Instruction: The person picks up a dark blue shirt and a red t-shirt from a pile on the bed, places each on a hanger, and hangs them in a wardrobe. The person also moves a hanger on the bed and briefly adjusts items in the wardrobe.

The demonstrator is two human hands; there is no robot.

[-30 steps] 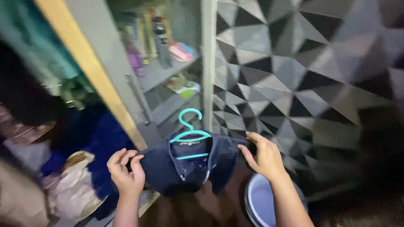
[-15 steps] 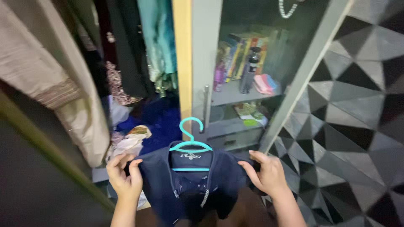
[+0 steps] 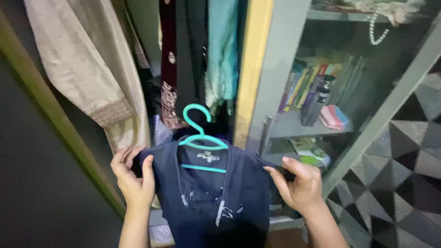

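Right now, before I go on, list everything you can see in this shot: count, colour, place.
shirt: one, navy blue, on the hanger, held up in front of the wardrobe
hanger: one, turquoise, inside the shirt's neck, hook upward
beige garment: one, hanging at upper left
dark embroidered garment: one, maroon-black, hanging in the middle
teal garment: one, hanging beside the yellow door edge
books: a row, mixed colours, count unclear, on the middle shelf
bottle: one, dark, in front of the books
pink folded item: one, right of the bottle
bead string: one, white, hanging from the top shelf
patterned panel: grey and black triangles, at right
left hand: fingers grip the shirt's left shoulder
right hand: fingers grip the right shoulder
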